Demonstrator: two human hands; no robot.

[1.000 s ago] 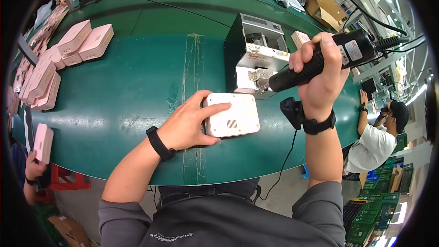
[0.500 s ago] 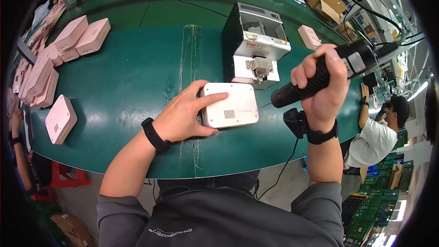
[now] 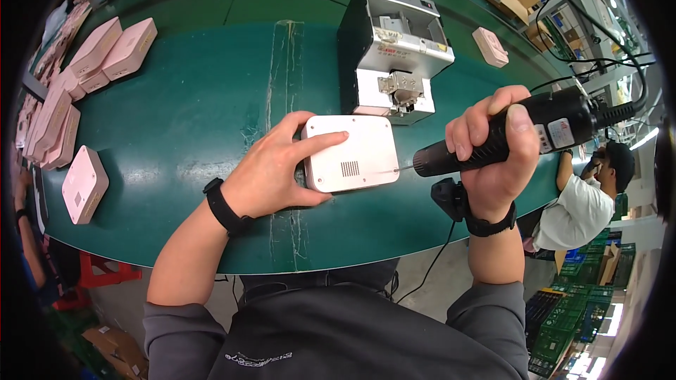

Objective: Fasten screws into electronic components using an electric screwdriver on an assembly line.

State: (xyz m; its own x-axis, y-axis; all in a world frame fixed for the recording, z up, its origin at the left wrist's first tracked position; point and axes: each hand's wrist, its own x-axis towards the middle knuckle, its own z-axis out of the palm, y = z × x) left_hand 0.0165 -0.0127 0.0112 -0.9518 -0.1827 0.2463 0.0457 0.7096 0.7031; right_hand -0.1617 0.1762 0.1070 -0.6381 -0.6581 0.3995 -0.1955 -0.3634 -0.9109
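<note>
A pale pink, rounded plastic box [image 3: 370, 144] lies flat on the green bench, its slotted face up with holes near the edges. My left hand [image 3: 264, 172] is closed around its left end, the thumb at the near side and the index finger stretched over the top. In my right hand [image 3: 493, 151] is a black corded electric screwdriver [image 3: 567, 116], held tilted nearly level with its nose to the left. Its thin bit appears over the right edge of the box; whether it touches cannot be told. A black strap is on each wrist.
Behind the box stands a black-and-silver machine [image 3: 380, 56] with an open top. Stacked pink boxes [image 3: 130, 49] sit at the far left, a single one [image 3: 84, 186] nearer, and another [image 3: 489, 47] at the back right. A person [image 3: 581, 207] sits at the right.
The screwdriver has swung flatter, and its bit has come closer to the right edge of the box. My left hand keeps its hold. The whole view has shifted slightly.
</note>
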